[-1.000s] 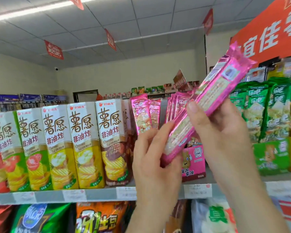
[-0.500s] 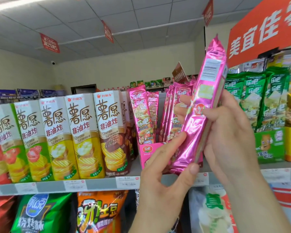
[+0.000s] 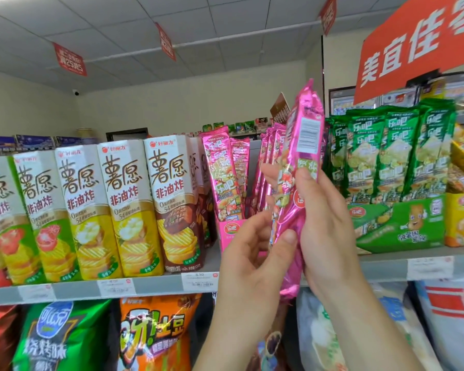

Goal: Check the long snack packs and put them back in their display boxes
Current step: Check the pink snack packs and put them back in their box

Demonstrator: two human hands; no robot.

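Pack [image 3: 304, 145], long, glossy pink, held nearly upright.

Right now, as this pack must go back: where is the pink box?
Head view, centre: the pink box stands on the shelf, right of the brown carton and left of the green box, partly hidden behind the left hand.

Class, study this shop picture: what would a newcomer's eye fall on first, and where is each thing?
First, the shiny pink snack pack, held nearly upright in mid-frame by the left grip and right grip. Next, the big orange sign at top right, and the row of tall chip boxes standing at left.
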